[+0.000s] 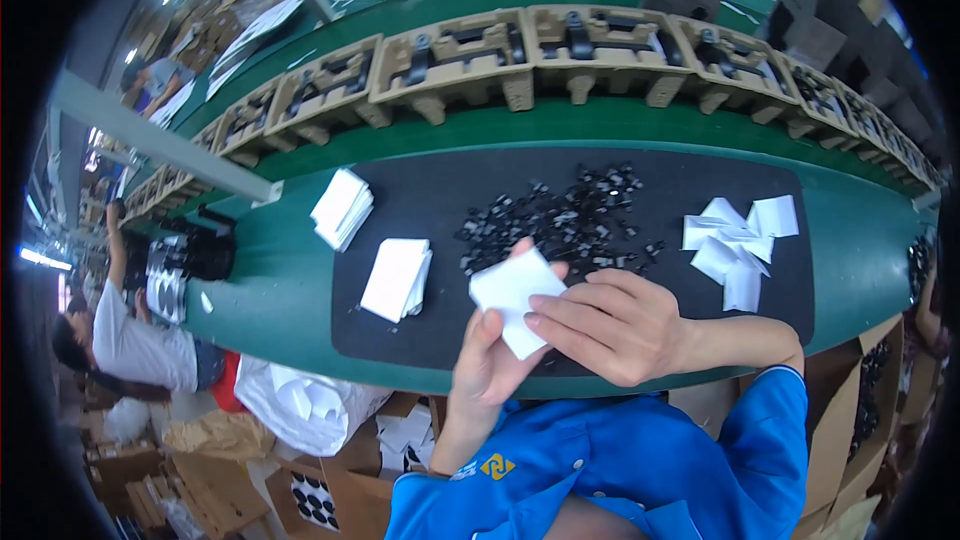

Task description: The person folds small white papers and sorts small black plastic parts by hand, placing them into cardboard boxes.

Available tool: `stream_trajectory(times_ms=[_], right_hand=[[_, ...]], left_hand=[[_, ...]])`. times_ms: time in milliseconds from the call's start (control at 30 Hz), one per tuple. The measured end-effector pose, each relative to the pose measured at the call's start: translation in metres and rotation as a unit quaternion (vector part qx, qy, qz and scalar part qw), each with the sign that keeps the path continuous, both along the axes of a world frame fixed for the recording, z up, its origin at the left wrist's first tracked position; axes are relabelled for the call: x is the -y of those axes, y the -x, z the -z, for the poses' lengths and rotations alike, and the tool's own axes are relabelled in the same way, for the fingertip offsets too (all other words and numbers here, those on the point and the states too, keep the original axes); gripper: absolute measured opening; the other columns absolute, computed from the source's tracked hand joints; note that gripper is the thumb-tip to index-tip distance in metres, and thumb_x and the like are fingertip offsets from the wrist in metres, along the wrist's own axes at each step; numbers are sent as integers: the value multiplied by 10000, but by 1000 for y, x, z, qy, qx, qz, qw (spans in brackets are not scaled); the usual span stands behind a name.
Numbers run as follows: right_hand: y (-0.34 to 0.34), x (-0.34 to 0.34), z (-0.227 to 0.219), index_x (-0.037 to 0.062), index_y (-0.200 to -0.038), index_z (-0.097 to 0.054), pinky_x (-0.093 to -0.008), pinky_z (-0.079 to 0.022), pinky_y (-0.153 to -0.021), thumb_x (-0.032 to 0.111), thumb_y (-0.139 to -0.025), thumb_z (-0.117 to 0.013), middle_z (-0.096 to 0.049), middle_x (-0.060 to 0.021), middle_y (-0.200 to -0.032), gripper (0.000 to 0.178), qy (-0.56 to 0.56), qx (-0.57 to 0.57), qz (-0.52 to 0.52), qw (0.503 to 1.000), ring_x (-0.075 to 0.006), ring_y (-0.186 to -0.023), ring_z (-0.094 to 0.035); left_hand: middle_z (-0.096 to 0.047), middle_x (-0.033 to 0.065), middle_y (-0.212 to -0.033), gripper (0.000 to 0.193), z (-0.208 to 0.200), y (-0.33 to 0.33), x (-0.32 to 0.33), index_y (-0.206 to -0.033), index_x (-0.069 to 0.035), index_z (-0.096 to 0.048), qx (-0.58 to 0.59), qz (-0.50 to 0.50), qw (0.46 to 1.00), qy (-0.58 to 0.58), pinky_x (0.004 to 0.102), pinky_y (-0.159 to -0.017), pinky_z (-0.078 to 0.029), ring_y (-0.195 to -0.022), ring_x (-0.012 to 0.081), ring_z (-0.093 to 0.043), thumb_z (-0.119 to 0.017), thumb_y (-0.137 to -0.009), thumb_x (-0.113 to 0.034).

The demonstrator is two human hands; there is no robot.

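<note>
Over the near part of the black mat (450,180), my left hand (487,355) grips a small white paper packet (512,295) between thumb and fingers. My right hand (625,325) lies with its fingertips against the packet's right side; whether it grips the paper too is hard to make out. Just beyond both hands spreads a loose pile of small black parts (575,215). Left of them sits a stack of white paper pieces (396,280), with a second stack (342,208) farther off. Several white packets (738,245) lie in a loose heap to the right.
Beyond the mat runs a row of brown moulded pulp trays (450,50) holding black parts. A metal post (165,135) rises at left. Below the table's near edge are a white bag (300,405) and cardboard boxes (350,490). A co-worker (150,345) is at the far left.
</note>
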State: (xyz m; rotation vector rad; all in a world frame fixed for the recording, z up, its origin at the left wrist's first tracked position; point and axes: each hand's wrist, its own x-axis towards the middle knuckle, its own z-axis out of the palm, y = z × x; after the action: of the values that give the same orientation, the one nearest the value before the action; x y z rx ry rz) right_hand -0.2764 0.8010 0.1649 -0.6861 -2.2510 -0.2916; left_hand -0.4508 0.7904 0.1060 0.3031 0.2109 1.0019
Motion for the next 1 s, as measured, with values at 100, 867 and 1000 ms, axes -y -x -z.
stream_trajectory(times_ms=[100, 867, 1000], right_hand=[[-23, -10, -22, 48, -996, -688, -304, -483, -599, 115, -721, -719, -666, -55, -871, 285, 167, -45, -60, 983, -209, -716, -595], [-41, 16, 16, 34, -1230, -565, -396, -445, -959, 365, -713, -739, -521, -104, -1232, 638, 48, 104, 64, 991, -218, -1031, -490], [-47, 23, 8, 83, -1098, -643, -353, -500, -836, 347, -756, -726, -602, -50, -1074, 440, 80, 108, 17, 991, -193, -849, -550]], left_hand=[[-354, 256, -1425, 949, -13, 5, -2, -1509, -97, -78, -211, -77, 963, -146, 480, -1053, -372, -1289, 361, -429, -707, -827, -297], [-486, 158, -1313, 460, -2, -35, 22, -1366, 6, -350, -249, 38, 967, -32, 390, -1015, -430, -1233, 250, -486, -509, -972, -169], [-408, 188, -1415, 504, 2, -34, 24, -1416, 0, -307, -260, 29, 959, -113, 377, -1044, -396, -1286, 257, -441, -494, -976, -159]])
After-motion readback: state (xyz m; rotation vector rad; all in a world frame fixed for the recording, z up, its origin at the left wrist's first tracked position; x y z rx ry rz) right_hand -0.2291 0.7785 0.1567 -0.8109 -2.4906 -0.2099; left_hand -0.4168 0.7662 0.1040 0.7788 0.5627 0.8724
